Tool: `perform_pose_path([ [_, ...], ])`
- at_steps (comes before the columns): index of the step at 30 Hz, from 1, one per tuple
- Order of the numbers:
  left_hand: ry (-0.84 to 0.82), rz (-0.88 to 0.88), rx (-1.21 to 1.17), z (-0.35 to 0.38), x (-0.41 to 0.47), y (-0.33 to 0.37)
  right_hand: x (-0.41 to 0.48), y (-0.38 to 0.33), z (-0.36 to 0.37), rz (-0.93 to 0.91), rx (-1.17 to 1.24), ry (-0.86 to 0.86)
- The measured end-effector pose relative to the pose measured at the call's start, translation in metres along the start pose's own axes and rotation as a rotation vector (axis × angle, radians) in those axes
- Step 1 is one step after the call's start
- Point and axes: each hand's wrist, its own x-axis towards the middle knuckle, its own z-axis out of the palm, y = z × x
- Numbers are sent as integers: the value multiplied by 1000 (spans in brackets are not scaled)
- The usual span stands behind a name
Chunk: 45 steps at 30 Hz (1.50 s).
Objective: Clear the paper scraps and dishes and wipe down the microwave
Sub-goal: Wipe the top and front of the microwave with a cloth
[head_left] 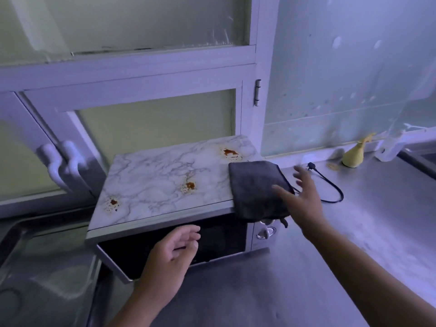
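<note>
The cloth (257, 190) is your tool here: dark grey, folded into a thick soft pad, lying on the right front corner of the microwave (165, 180) with its lower end drooping over the edge above the knob (265, 232). It looks light and limp, so it will likely sag and unfold if you lift it by one corner. Take it across the folded middle, thumb under the overhang, so it stays a pad.

Your right hand (304, 199) is spread wide over its right edge, the fingers (283, 193) straight and holding nothing; whether they touch the fabric cannot be told. Your left hand (172, 253) hangs before the dark glass door (224, 239), loosely curled and empty.

The microwave's top is flat, smooth and marble-patterned, with three rusty brown stains (190, 185) that look dried on and may need firm rubbing. The box sits on a dull steel bench (354, 232), likely slick under a push, so brace it. A black power cord (330, 185) loops just to the right, unplugged, and a small yellow pear-shaped lump (352, 156) stands by the back wall.
</note>
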Motion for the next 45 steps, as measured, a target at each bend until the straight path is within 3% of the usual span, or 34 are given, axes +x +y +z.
perform_pose_path([
  [2,2,-41,-7,15,-9,0,2,7,-3,350,290,20],
  [3,-6,-54,-7,22,-13,1,2,9,-4,431,327,-10],
  [12,-59,-66,26,67,-24,35,0,5,-22,649,529,-175],
  [16,-48,-32,15,75,-26,49,-3,4,-22,638,549,-283],
  [19,-23,-16,41,75,-26,55,-10,4,-22,540,529,-273],
  [24,38,92,28,80,-31,69,-36,-11,-40,481,764,-438],
  [28,-9,212,4,95,-39,84,-76,-16,-54,312,668,-512],
  [30,-121,132,-83,105,-45,86,-105,-10,-59,151,481,-509],
  [33,-289,-131,-320,127,-63,70,-153,7,-57,5,294,-555],
  [37,-180,-372,-432,152,-100,29,-202,39,-49,111,282,-661],
  [41,-153,-405,-484,157,-123,5,-223,60,-45,221,281,-608],
  [45,-180,-275,-297,149,-112,11,-225,56,-36,490,766,-403],
])
